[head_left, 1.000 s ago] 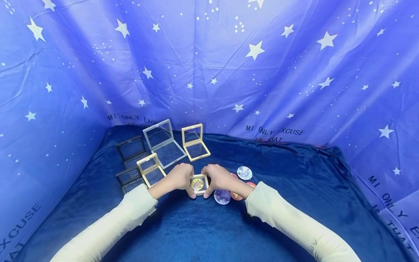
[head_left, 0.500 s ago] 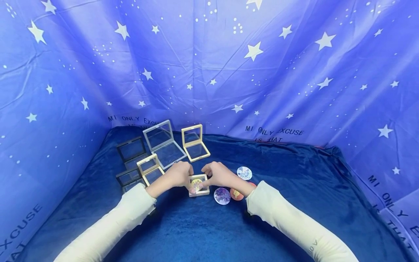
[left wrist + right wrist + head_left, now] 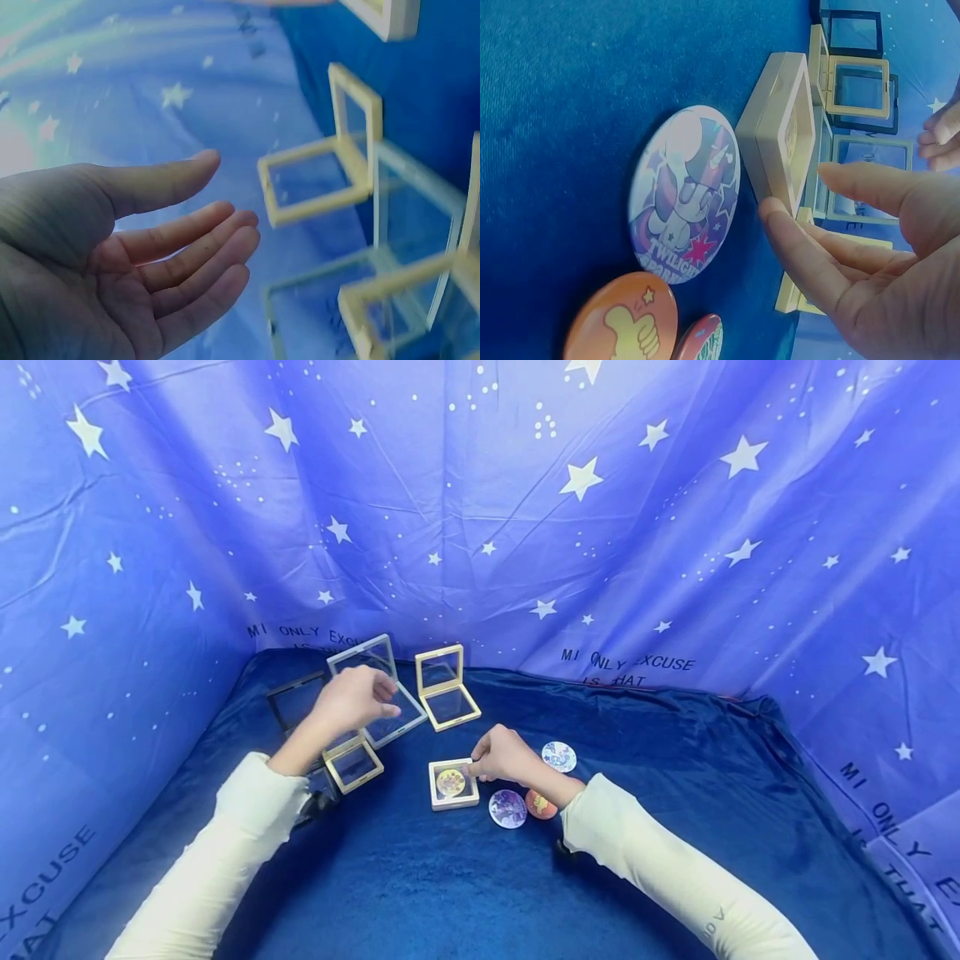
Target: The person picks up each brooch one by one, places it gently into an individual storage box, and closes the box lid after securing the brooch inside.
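A shut cream display frame (image 3: 454,807) with a round yellow badge (image 3: 451,782) inside lies on the blue cloth. At its right edge is my right hand (image 3: 504,754); in the right wrist view an index fingertip (image 3: 774,210) touches the frame's corner and the thumb is over its top. My left hand (image 3: 352,697) is raised above the standing frames at the left, holding nothing, its fingers loosely extended in the left wrist view. Below it are a small cream open frame (image 3: 363,783) and a larger grey open frame (image 3: 401,732), both partly covered.
Another cream frame (image 3: 457,722) stands open at the back. Black frames (image 3: 273,706) are mostly behind the left arm. Right of the shut frame lie a purple badge (image 3: 507,809), an orange badge (image 3: 542,803) and a white-and-blue badge (image 3: 558,757). A starry curtain (image 3: 480,485) hangs behind.
My left hand has let go of the shut frame and moved up and left over the other frames. The right thumb has slid back from the frame's top towards its right edge.
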The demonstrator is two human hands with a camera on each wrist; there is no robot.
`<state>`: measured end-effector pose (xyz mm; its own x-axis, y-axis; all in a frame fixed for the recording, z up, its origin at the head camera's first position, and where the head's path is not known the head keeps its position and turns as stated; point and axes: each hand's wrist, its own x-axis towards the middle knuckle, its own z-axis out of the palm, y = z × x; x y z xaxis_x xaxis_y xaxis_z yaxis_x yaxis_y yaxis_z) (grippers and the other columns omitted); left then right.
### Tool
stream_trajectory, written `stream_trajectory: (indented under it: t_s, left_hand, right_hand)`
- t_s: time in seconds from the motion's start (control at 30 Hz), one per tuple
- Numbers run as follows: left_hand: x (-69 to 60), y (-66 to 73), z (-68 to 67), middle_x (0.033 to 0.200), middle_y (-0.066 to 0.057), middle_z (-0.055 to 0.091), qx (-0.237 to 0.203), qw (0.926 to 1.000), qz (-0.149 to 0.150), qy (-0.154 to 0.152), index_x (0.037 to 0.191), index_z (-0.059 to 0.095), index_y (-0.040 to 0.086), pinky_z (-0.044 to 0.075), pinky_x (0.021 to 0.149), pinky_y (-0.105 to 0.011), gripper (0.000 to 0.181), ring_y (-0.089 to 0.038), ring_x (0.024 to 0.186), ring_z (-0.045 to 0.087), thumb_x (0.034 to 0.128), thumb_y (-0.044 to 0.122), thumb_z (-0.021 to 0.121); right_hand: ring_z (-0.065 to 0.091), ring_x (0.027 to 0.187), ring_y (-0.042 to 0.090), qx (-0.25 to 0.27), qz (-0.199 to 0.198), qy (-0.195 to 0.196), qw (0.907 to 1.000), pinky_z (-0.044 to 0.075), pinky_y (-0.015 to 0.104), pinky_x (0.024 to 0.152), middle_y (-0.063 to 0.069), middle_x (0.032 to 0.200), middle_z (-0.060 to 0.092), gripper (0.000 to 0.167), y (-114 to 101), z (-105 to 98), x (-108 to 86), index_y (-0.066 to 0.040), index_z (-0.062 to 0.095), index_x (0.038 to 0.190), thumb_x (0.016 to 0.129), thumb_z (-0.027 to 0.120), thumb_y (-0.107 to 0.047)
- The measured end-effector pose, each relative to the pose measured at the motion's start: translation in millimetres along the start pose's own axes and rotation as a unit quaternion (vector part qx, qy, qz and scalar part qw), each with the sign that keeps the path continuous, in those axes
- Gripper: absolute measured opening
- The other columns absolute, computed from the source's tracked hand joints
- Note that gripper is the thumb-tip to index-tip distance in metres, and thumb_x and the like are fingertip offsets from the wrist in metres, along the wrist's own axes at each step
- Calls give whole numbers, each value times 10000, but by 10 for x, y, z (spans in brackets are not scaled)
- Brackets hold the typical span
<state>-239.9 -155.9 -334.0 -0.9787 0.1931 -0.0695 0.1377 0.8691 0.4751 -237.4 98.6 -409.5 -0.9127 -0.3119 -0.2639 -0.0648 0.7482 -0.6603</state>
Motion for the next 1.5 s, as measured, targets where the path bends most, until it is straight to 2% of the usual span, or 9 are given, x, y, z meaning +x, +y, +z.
stream_trajectory:
  t_s: [0.33,0.47,0.53,0.6,0.77,0.9,1.0,1.23,1.5]
  left_hand:
    - [-64,-302,-155,1213,-226,713,211,9983,-487,-257,1228,688,-44,550,930,-526,379,-399,1101,676,929,185,725]
    - [-75,-430,-150,652,-58,559,429,9967,-584,-357,684,611,53,452,580,-315,207,-209,608,513,863,88,708]
    - [-70,-488,-145,581,38,330,450,9965,-577,-414,572,425,146,286,538,-270,379,-135,566,295,825,44,689]
    - [-72,-528,-141,583,76,320,438,9963,-588,-446,557,436,170,247,539,-263,377,-128,582,255,802,21,680]
    - [-88,-548,-112,759,-30,672,463,9958,-716,-320,794,747,70,462,610,-319,43,-200,677,521,803,36,722]
    - [-93,-541,-83,1043,-171,767,477,9956,-794,-173,989,790,26,583,773,-475,192,-364,915,701,803,62,765]
    - [-79,-537,-66,1098,-181,762,523,9949,-856,-91,1009,795,38,584,815,-513,214,-408,1003,699,800,77,780]
    - [-61,-526,-56,993,-122,770,462,9956,-809,-70,928,802,76,565,691,-431,120,-298,832,673,809,71,782]
    - [-101,-462,-78,1123,-165,761,503,9949,-861,-130,1029,802,65,584,815,-520,201,-404,1028,698,831,94,786]
  right_hand:
    - [722,607,173,276,268,-124,9992,616,299,615,105,658,733,119,21,10,-1,4,760,791,863,802,-81]
    - [727,602,175,343,413,-196,9984,616,300,604,108,666,738,129,5,27,3,7,752,769,860,800,-71]
    - [729,597,182,404,462,-211,9979,616,301,599,116,671,741,127,-5,36,3,12,751,767,858,799,-63]
    - [730,591,183,415,479,-214,9978,614,299,591,119,674,742,125,-8,47,1,16,750,767,859,795,-56]
    - [730,583,195,499,542,-185,9971,612,302,578,139,667,738,128,-10,73,3,38,744,763,862,785,-31]
    - [736,588,204,510,683,-162,9962,613,303,580,144,653,736,141,-15,85,3,39,737,752,865,782,-32]
    - [742,596,199,446,791,-172,9957,614,299,591,131,655,737,149,-19,80,1,26,741,757,873,783,-57]
    - [735,591,168,290,905,-245,9952,607,277,591,102,665,736,164,-4,62,11,-8,752,778,893,784,-121]
    - [723,551,167,321,937,-193,9949,600,274,560,109,633,728,177,-4,110,36,13,745,755,890,777,-98]
